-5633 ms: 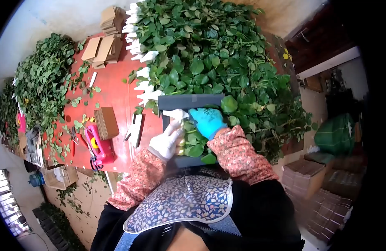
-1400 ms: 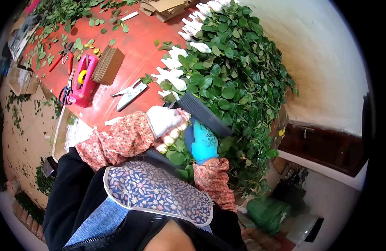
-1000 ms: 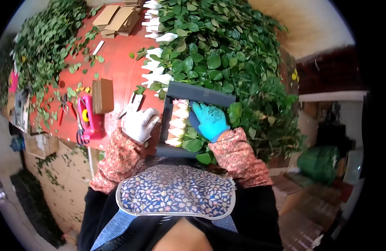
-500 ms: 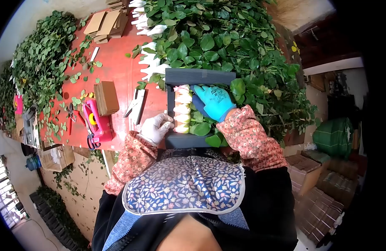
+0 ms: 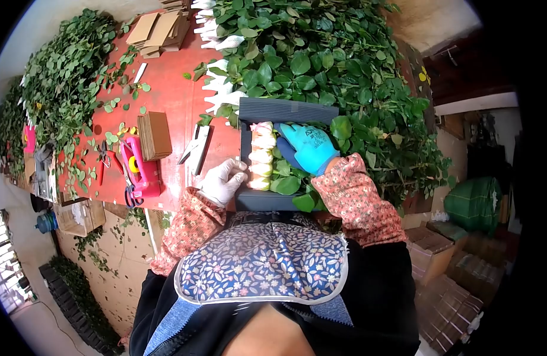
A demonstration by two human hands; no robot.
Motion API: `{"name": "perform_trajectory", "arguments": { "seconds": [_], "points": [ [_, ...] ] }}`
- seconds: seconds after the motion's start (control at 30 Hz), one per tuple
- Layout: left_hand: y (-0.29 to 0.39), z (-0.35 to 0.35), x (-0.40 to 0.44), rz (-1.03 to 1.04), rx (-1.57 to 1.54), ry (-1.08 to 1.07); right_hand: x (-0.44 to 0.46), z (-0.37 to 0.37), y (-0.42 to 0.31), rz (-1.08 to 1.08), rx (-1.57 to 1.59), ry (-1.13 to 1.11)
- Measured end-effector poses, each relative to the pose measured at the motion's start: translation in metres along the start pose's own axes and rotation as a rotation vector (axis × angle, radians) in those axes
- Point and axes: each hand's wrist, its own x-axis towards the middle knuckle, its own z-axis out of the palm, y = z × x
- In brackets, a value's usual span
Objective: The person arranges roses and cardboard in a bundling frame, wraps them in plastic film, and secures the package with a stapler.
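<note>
A row of pale pink and yellow roses (image 5: 261, 155) lies in a dark grey corrugated holder (image 5: 288, 110), their green leaves (image 5: 285, 184) spreading to the right. My left hand (image 5: 222, 181), in a white glove, is closed in a pinch at the left edge of the row; what sits between its fingertips is too small to make out. In a blue glove, my right hand (image 5: 309, 145) curls over the stems just right of the flower heads. Its fingertips are partly hidden against the roses.
Leafy stems with white-wrapped heads (image 5: 223, 89) fill the table's far right. On the red table (image 5: 172, 77) are a pink tape dispenser (image 5: 144, 172), scissors (image 5: 130, 194), red-handled pliers (image 5: 107, 160), a cardboard stack (image 5: 155, 136) and a white-and-black tool (image 5: 196, 149). More foliage (image 5: 66, 77) lies left.
The whole view has shifted slightly, with the table things a little farther right. Both hands stay at the row of roses with almost no change of pose.
</note>
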Motion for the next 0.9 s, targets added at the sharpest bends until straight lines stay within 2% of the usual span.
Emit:
{"name": "perform_trajectory", "arguments": {
  "seconds": [0.1, 0.13, 0.17, 0.23, 0.3, 0.37, 0.43, 0.5, 0.53, 0.63, 0.7, 0.8, 0.83, 0.9],
  "points": [
    [0.022, -0.010, -0.003, 0.128, 0.154, 0.116, -0.002, -0.004, 0.003, -0.024, 0.054, 0.012],
    [0.026, -0.014, -0.001, 0.295, 0.253, 0.169, -0.004, -0.006, 0.003, -0.053, 0.066, 0.053],
    [0.032, -0.018, -0.001, 0.301, 0.240, 0.191, -0.006, -0.011, -0.001, -0.072, 0.051, 0.045],
    [0.045, -0.027, -0.003, 0.468, 0.440, 0.299, -0.008, -0.022, -0.005, 0.004, 0.174, 0.002],
    [0.035, -0.038, 0.006, 0.479, 0.505, 0.354, -0.005, -0.018, 0.007, -0.009, 0.236, -0.028],
    [0.022, -0.054, 0.006, 0.439, 0.467, 0.360, -0.009, -0.020, 0.008, -0.033, 0.414, 0.038],
    [0.021, -0.072, -0.007, 0.193, 0.626, 0.393, -0.014, -0.033, 0.002, -0.099, 0.364, 0.085],
    [-0.017, -0.099, -0.014, 0.222, 0.860, 0.561, -0.024, -0.056, -0.016, 0.034, 0.357, -0.013],
    [-0.028, -0.109, -0.014, 0.085, 0.901, 0.595, -0.027, -0.058, -0.023, 0.026, 0.429, 0.050],
    [-0.042, -0.109, -0.001, -0.041, 1.000, 0.600, -0.036, -0.066, -0.039, 0.009, 0.526, 0.133],
    [-0.061, -0.110, 0.022, -0.076, 1.052, 0.434, -0.031, -0.073, -0.053, -0.071, 0.466, 0.024],
    [-0.055, -0.124, 0.039, 0.026, 1.239, 0.648, -0.038, -0.074, -0.070, -0.090, 0.432, 0.020],
    [-0.019, -0.145, 0.041, -0.034, 1.268, 0.803, -0.039, -0.078, -0.071, -0.076, 0.426, -0.018],
    [-0.017, -0.178, 0.058, -0.238, 1.242, 0.747, -0.042, -0.072, -0.070, -0.029, 0.417, -0.014]
  ]
}}
